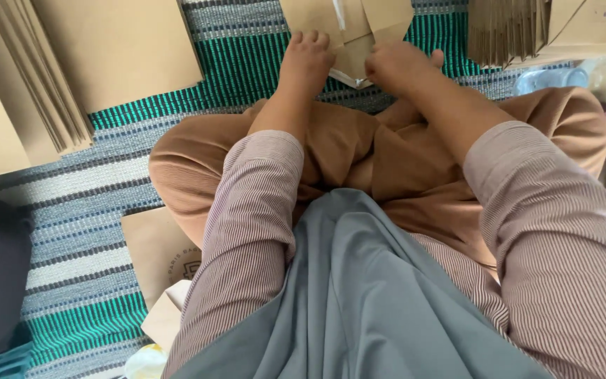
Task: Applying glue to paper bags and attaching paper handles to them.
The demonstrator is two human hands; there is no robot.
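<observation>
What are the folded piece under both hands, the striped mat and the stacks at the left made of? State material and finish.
Folded piece: brown kraft paper, matte, by its sharp creases and flaps; left hand and right hand press on it. Mat: woven fibre, probably plastic or cotton, ribbed green, grey and white bands. Stacks: the same matte brown paper, thin layered edges, likely flat bags.
</observation>
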